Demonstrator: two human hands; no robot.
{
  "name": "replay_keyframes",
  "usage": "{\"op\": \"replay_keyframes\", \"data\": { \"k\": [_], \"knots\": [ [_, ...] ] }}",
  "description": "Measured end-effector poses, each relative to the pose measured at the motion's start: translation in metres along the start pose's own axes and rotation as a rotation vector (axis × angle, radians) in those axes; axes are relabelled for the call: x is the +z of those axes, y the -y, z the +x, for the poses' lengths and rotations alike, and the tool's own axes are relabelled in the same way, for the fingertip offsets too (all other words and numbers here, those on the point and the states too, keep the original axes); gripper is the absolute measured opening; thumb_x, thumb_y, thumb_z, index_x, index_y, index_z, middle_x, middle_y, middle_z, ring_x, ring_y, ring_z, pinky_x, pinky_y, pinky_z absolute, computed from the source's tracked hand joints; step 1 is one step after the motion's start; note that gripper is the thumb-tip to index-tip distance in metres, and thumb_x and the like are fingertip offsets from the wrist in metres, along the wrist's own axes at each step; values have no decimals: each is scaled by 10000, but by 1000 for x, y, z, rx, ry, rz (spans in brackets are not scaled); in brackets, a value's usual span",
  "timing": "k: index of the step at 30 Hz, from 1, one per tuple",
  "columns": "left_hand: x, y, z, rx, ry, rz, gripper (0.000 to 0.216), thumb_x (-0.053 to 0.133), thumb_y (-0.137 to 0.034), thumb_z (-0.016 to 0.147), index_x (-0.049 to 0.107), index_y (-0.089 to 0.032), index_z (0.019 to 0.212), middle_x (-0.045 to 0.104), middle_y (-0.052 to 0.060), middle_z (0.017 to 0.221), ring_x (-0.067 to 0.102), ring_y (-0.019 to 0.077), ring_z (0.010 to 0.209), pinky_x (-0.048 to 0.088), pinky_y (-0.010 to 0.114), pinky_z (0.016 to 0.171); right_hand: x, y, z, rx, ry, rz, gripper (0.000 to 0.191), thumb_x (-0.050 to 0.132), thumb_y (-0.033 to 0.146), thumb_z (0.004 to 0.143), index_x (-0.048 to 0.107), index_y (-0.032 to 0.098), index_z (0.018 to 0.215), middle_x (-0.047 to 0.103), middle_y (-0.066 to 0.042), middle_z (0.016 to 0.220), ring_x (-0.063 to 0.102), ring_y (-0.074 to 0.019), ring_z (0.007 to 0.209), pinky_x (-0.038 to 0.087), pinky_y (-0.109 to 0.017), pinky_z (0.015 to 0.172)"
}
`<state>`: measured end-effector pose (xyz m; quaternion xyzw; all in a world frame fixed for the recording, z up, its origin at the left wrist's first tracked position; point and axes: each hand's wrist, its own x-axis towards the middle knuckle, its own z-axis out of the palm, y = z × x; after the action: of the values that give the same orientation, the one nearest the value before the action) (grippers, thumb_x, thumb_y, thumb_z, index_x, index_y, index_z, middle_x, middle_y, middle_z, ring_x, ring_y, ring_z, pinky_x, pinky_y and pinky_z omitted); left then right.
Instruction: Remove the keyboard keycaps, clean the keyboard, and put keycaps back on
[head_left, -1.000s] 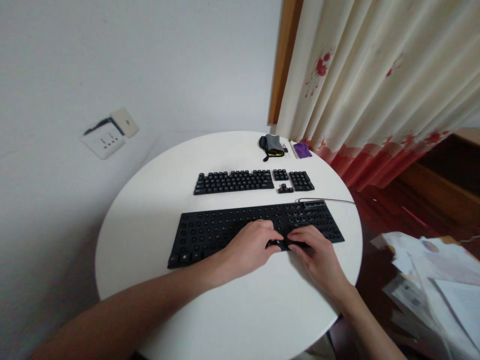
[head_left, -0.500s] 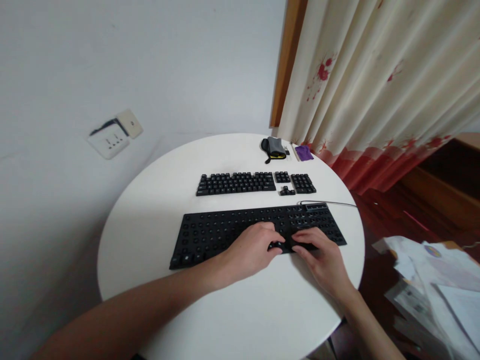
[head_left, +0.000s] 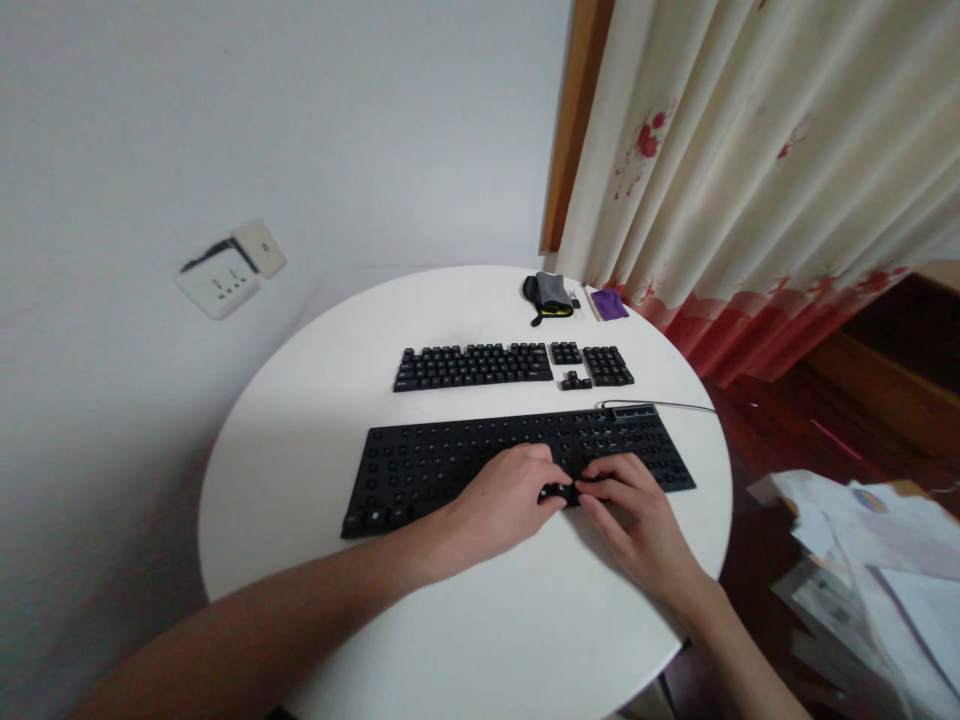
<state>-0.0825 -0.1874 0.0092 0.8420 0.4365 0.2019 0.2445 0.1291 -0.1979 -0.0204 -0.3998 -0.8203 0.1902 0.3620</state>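
Observation:
A black keyboard base [head_left: 450, 460] with its keycaps removed lies across the round white table [head_left: 300, 400]. My left hand [head_left: 499, 500] and my right hand [head_left: 634, 510] rest on its near right edge, fingers curled and pinched together around a small black piece [head_left: 559, 491] between them. Beyond the base, the removed black keycaps [head_left: 480, 365] are laid out in keyboard order, with the keypad group [head_left: 606, 365] to the right. The base's cable [head_left: 667, 404] runs off to the right.
A grey and black pouch [head_left: 549, 296], a small white tool and a purple cloth [head_left: 607, 303] sit at the table's far edge. A wall socket [head_left: 225, 278] is on the left wall. Curtains [head_left: 750, 170] hang at right; loose papers [head_left: 862, 560] lie low on the right.
Both hands stay at the same spot on the keyboard base; the fingertips have drawn slightly closer around the small black piece. The camera view shifted a little.

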Motion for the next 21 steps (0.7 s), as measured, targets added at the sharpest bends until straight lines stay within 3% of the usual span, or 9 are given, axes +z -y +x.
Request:
{"op": "replay_keyframes", "data": {
  "k": [8,16,21],
  "knots": [
    [1,0,0,0,-5,31,172,656,-227,892,761,-222,1027,647,40,903,611,183,874,477,295,798,-1,0,1,16,10,-10,187,582,224,929,736,244,823,642,-78,989,560,-257,974,497,-447,820],
    [-1,1,0,2,16,-4,205,645,-259,909,752,-220,1080,653,35,937,610,179,892,468,288,816,-2,-2,-2,60,-77,-2,173,566,228,940,734,234,981,617,-95,1051,558,-256,1019,489,-452,871],
    [-1,0,1,-22,9,-31,197,620,-244,917,759,-226,1056,661,31,932,611,172,888,470,284,808,-2,-1,-2,77,-101,32,153,567,226,937,720,218,934,617,-92,1031,564,-249,1014,487,-437,876]
  ]
}}
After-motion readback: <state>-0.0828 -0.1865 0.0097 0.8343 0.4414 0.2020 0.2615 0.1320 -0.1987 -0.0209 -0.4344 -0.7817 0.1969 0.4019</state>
